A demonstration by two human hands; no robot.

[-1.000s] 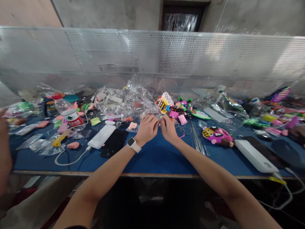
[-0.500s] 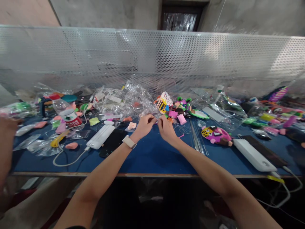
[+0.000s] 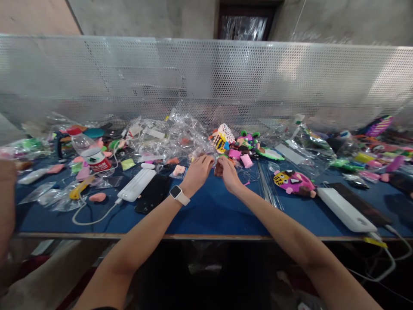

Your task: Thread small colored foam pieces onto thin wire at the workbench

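Note:
My left hand [image 3: 200,172], with a white watch [image 3: 179,194] on its wrist, hovers over the middle of the blue table [image 3: 216,215]. Its fingers are curled together, and whatever they hold is hidden. Close beside it, my right hand [image 3: 228,173] pinches a small brown lump [image 3: 219,169] that looks like modelling clay. Just behind the hands lie a yellow-and-black striped clay figure [image 3: 220,143] and pink packets, one of them a pink packet [image 3: 247,161]. Crumpled clear plastic bags [image 3: 187,133] are heaped behind my left hand.
A perforated metal screen [image 3: 200,82] runs along the back. At left are a white power bank [image 3: 136,185], a black phone [image 3: 154,193] and a plastic bottle [image 3: 93,157]. To the right lie a pink-and-yellow clay piece [image 3: 294,182] and another white power bank [image 3: 346,209]. Another person's arm [image 3: 6,202] shows at far left.
My left wrist has turned, so the watch face now shows. The brown lump has come into view at my right fingers. Both hands stay in nearly the same place.

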